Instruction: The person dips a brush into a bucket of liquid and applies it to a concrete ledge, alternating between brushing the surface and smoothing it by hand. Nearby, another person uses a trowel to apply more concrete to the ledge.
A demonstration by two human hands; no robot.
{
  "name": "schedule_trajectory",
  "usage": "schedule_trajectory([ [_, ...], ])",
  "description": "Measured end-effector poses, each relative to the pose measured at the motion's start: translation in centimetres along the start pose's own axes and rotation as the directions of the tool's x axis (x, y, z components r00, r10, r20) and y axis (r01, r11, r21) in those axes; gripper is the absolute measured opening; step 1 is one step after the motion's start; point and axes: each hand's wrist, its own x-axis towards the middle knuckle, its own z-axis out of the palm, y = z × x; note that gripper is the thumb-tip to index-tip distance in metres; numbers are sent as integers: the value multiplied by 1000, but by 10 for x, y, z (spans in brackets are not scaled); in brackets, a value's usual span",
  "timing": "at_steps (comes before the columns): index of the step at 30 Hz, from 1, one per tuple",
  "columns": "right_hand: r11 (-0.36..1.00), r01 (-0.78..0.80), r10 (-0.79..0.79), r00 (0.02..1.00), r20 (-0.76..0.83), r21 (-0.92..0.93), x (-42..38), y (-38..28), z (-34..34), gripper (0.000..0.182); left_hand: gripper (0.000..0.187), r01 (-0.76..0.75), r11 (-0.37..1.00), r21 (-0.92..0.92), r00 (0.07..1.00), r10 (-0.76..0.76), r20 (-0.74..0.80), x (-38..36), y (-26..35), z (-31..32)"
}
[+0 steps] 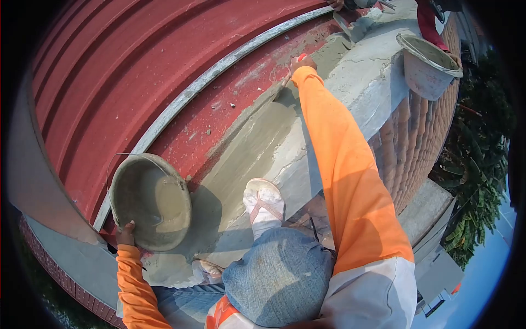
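My left hand [126,234] grips the near rim of a round mortar bucket [183,214], its fingers closed on the edge. The bucket tilts toward me, with wet grey cement [167,200] inside and a thin wire handle hanging at its side. Stretched far forward, my right hand [303,64] is closed around the red handle of a trowel. The trowel's blade [284,85] is partly hidden and lies at the edge of a smooth, damp mortar strip [257,142] along the ledge.
A red ribbed roof [109,71] with a long metal strip [211,71] lies to the left. Ahead, a co-worker's hand [336,4] is near another trowel [343,24]. Another bucket [430,68] stands at right, above sloping roof tiles [405,137]. My sandalled foot [264,200] rests on the ledge.
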Motion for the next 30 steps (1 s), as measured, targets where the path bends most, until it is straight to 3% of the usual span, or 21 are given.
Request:
schedule_trajectory([
  [2, 947, 175, -251, 926, -282, -268, -5, -25, -50, 23, 30, -47, 999, 18, 995, 45, 84, 1, 8, 3],
  [3, 950, 167, -243, 926, -290, -262, -3, -27, -56, 23, 31, -3, 998, 55, 992, -4, 126, 3, 14, 4],
  [5, 910, 359, -410, 850, -330, -205, 0, -27, -64, 20, 32, -30, 998, 53, 990, 22, 140, 3, 29, 18],
  [6, 913, 352, -403, 852, -334, -205, 1, -21, -60, 20, 33, -50, 998, 40, 988, 44, 145, 3, 37, 27],
  [8, 832, 514, -548, 820, -166, -208, -15, -1, -37, 18, 33, -50, 997, 62, 991, 42, 125, 6, 50, 41],
  [10, 796, 568, -588, 808, -46, -211, -51, 14, -13, 19, 34, -44, 996, 83, 994, 35, 106, 9, 65, 56],
  [13, 640, 761, -739, 647, 185, -106, -134, 15, 2, 18, 34, -63, 998, 13, 987, 61, 148, 14, 90, 87],
  [16, 700, 714, -699, 674, 237, 34, -204, -1, -27, 20, 34, -140, 990, -23, 978, 142, 152, 21, 105, 109],
  [19, 814, 408, -430, 902, -44, 415, -217, -15, -71, 19, 33, -240, 970, 24, 963, 235, 129, 38, 114, 134],
  [20, 805, 424, -436, 897, -70, 414, -219, -21, -90, 19, 31, -268, 963, 7, 956, 265, 130, 39, 119, 143],
  [22, 654, 429, -361, 901, -240, 623, -231, -39, -135, 20, 29, -310, 950, -23, 941, 310, 134, 39, 130, 159],
  [24, 600, 477, -401, 874, -275, 642, -251, -53, -160, 22, 24, -287, 955, 79, 952, 275, 137, 33, 145, 171],
  [27, 469, 715, -748, 633, -197, 519, -284, -79, -162, 21, 21, -320, 946, 55, 938, 307, 160, 20, 154, 183],
  [30, 404, 803, -908, 408, 91, 438, -296, -87, -119, 22, 21, -381, 925, -10, 906, 376, 193, -5, 170, 187],
])
